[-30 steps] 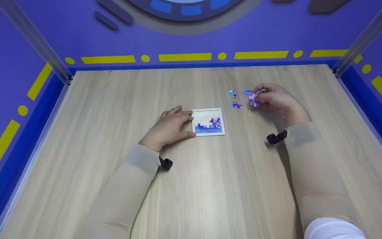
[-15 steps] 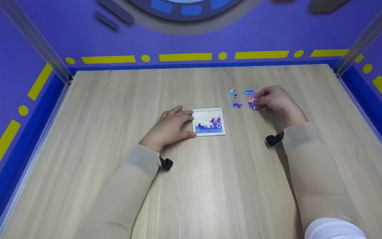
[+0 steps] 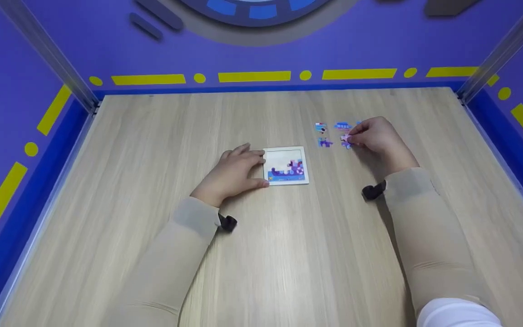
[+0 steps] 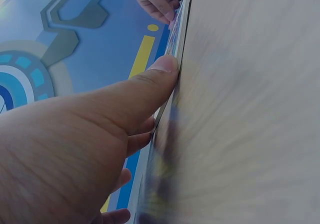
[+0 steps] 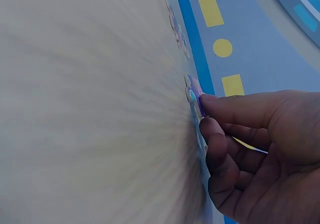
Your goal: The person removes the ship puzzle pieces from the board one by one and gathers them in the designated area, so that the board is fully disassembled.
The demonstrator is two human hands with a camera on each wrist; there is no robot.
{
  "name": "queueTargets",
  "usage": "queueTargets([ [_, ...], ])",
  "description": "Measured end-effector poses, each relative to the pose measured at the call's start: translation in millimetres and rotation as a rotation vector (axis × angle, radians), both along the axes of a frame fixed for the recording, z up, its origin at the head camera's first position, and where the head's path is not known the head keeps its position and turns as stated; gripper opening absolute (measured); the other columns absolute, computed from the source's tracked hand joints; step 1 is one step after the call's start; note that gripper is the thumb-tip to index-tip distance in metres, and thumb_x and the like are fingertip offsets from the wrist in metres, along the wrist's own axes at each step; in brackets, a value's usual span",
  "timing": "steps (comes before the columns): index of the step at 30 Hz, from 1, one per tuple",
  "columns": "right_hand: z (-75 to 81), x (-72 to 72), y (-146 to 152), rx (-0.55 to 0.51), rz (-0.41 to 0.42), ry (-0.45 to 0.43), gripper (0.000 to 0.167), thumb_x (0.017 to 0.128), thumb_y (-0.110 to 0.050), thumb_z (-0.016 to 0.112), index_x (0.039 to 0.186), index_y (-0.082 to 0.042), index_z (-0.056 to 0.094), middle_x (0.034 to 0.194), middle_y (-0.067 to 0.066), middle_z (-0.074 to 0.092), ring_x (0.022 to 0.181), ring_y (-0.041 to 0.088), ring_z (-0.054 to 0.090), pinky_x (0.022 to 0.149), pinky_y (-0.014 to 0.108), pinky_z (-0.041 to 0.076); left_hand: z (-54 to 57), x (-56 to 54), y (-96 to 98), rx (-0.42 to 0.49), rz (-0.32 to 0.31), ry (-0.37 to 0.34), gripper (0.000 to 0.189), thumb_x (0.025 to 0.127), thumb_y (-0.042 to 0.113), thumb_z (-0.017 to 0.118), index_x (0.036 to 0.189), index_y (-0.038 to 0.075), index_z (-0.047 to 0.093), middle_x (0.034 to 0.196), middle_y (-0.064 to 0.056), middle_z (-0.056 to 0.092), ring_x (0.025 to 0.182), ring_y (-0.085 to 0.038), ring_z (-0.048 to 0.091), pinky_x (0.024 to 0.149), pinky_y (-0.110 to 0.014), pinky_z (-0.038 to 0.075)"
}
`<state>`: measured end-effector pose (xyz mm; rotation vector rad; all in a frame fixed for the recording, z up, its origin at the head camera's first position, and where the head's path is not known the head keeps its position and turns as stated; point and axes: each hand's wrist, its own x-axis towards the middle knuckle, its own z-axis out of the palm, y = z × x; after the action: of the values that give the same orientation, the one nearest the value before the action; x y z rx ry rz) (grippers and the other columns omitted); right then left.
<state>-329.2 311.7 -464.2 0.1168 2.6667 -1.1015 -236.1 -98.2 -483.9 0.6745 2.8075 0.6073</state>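
Observation:
A square puzzle tray [image 3: 284, 156] with a white border lies on the table, its lower part filled with purple, blue and pink jigsaw pieces. My left hand [image 3: 234, 175] rests at the tray's left side, thumb on the near left corner and fingertips along the left edge. To the tray's upper right, my right hand [image 3: 379, 138] pinches a pink and purple puzzle piece [image 3: 345, 141] between thumb and fingers. In the right wrist view, this puzzle piece [image 5: 194, 91] sits at the fingertips, low at the table surface. The right fingers partly cover it.
Loose puzzle pieces lie beside the right hand: one with a dark spot [image 3: 320, 127], a purple one [image 3: 325, 142] and a blue one [image 3: 342, 126]. Another blue bit [image 3: 359, 122] shows behind the hand. Purple-blue panels [image 3: 261, 59] wall the wooden table [image 3: 284, 254].
My right hand has shifted slightly left and nearer, closing on the pink and purple puzzle piece and uncovering the blue one. The left hand and tray stay put.

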Motion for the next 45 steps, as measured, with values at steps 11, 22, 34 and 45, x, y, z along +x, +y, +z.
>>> queueTargets([
  [11, -2.1, -3.1, 2.4, 0.021, 0.033, 0.027, 0.022, 0.105, -0.021, 0.081, 0.118, -0.003, 0.083, 0.1, 0.0, 0.072, 0.087, 0.02, 0.059, 0.072, 0.027, 0.052, -1.6, -0.7, 0.6, -0.006, 0.005, 0.001, 0.073, 0.101, 0.059, 0.081, 0.159, 0.017, 0.066, 0.18, 0.002, 0.049, 0.177, -0.036, 0.025, 0.143, -0.062, 0.02],
  [22, 1.0, 1.8, -11.8, -0.018, 0.031, 0.066, 0.03, 0.104, -0.026, 0.083, 0.121, -0.002, 0.081, 0.104, 0.005, 0.072, 0.086, 0.02, 0.06, 0.071, 0.027, 0.052, -1.8, -0.7, 1.6, -0.018, 0.007, 0.002, 0.072, 0.102, 0.06, 0.08, 0.159, 0.018, 0.066, 0.18, 0.003, 0.048, 0.177, -0.035, 0.025, 0.143, -0.061, 0.021],
  [34, 14.2, 18.8, -57.0, -0.118, 0.138, 0.046, 0.032, 0.102, -0.027, 0.084, 0.126, -0.007, 0.081, 0.114, 0.005, 0.072, 0.102, 0.023, 0.06, 0.089, 0.033, 0.054, -0.1, -0.9, 1.4, -0.025, 0.004, 0.009, 0.072, 0.102, 0.06, 0.079, 0.159, 0.018, 0.066, 0.18, 0.003, 0.049, 0.177, -0.035, 0.025, 0.143, -0.061, 0.021],
  [45, 16.9, 40.4, -95.3, -0.085, 0.374, 0.026, 0.036, 0.099, -0.022, 0.085, 0.131, -0.008, 0.08, 0.122, 0.01, 0.072, 0.111, 0.027, 0.06, 0.094, 0.035, 0.051, 0.2, -0.7, 1.9, -0.015, 0.003, -0.006, 0.072, 0.102, 0.059, 0.079, 0.159, 0.017, 0.065, 0.18, 0.002, 0.048, 0.177, -0.035, 0.025, 0.144, -0.062, 0.02],
])
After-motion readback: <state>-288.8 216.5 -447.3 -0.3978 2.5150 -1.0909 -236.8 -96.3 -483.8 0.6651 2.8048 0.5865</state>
